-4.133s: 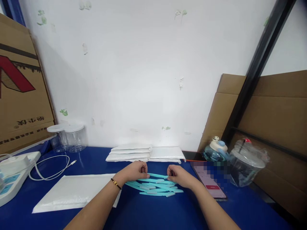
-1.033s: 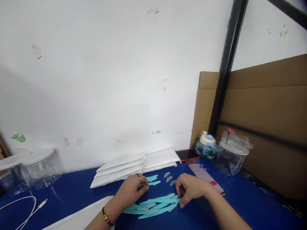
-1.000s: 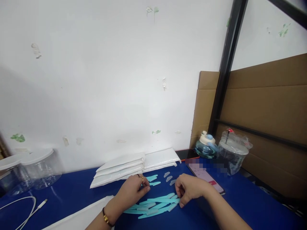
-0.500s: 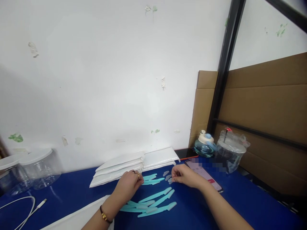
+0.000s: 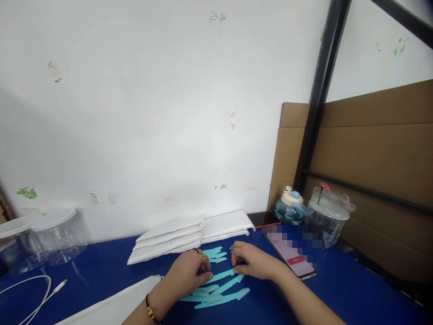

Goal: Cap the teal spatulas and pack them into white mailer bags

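Several teal eyebrow razors (image 5: 223, 297) with pale clear caps lie fanned on the blue table, in front of my hands. My left hand (image 5: 189, 271), fingers curled, has its thumb and fingertips on the handle end of one eyebrow razor (image 5: 223, 274). At that razor's other end are the pinched fingertips of my right hand (image 5: 253, 261). Whether this razor is lifted off the table I cannot tell. Beyond my hands lies another group of teal razors (image 5: 216, 253). A small clear cap (image 5: 232, 247) shows just behind my right fingers, which hide the caps around it.
White padded envelopes (image 5: 169, 234) are stacked along the wall. At the right are a lit phone (image 5: 291, 253), a dark phone (image 5: 264, 218), a blue bottle (image 5: 290, 210) and a bagged plastic cup (image 5: 326, 221). Clear jars (image 5: 59, 239) and a white cable (image 5: 50, 289) sit left.
Both hands have come nearer to me, onto one razor of the front group. My left hand has left the razors at the back, and my right hand has moved left from beside the caps.
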`<state>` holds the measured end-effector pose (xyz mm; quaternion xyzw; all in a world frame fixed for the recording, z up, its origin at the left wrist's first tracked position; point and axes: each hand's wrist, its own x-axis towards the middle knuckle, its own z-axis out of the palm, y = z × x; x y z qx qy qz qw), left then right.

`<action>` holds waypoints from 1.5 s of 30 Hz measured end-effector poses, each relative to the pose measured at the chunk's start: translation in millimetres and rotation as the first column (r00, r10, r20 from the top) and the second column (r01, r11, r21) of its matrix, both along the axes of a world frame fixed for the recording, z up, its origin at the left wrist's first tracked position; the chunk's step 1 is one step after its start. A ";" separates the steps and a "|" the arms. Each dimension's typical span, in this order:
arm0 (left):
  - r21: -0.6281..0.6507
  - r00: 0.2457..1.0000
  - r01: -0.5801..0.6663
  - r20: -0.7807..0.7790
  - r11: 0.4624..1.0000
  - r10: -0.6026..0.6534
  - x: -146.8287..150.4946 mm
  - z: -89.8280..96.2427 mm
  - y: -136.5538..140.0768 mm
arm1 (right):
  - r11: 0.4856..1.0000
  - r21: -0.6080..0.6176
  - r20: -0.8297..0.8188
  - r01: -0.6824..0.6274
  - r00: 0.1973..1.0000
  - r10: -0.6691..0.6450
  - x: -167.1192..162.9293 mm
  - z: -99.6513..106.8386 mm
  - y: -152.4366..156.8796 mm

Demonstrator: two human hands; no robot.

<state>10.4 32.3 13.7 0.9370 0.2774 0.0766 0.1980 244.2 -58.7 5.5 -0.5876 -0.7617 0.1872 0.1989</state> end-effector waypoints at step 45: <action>0.168 0.994 -0.017 -0.104 0.986 0.035 -12.9 0.9 31.0 | 0.983 0.045 -0.039 0.177 0.984 -0.175 29.5 -3.5 2.9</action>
